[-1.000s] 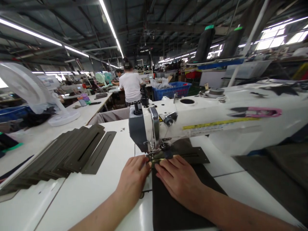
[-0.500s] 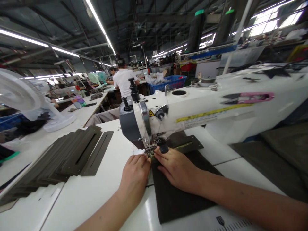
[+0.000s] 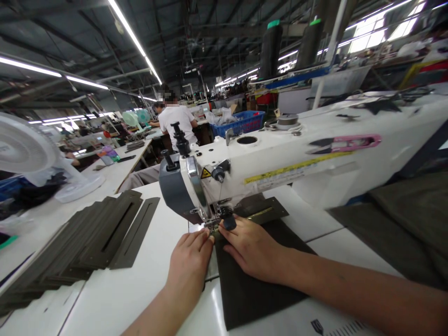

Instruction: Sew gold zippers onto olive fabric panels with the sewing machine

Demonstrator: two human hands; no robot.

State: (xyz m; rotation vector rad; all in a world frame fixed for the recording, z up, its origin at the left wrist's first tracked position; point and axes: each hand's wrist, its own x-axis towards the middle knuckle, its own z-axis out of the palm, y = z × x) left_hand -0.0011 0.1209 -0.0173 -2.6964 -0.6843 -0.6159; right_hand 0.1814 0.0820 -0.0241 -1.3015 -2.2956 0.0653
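A white sewing machine stands in front of me, its presser foot down at the dark olive fabric panel. Just left of the foot, my left hand is closed, fingers together and thumb at the panel's edge. My right hand lies flat on the panel, right of the needle area, its thumb apart from the fingers. Behind the foot lies a dark strip with a yellowish line along its slot. The fingertips are partly hidden by the foot and a black knob.
Slotted dark pieces lie overlapped on the left, with a single one beside them. More dark fabric lies on the right. Pink-handled thread snips rest on the machine arm. A white fan stands left; a person sits ahead.
The view has shifted a little, so the machine and table appear farther left. Both hands stay beside the presser foot, with little visible movement of the panel.
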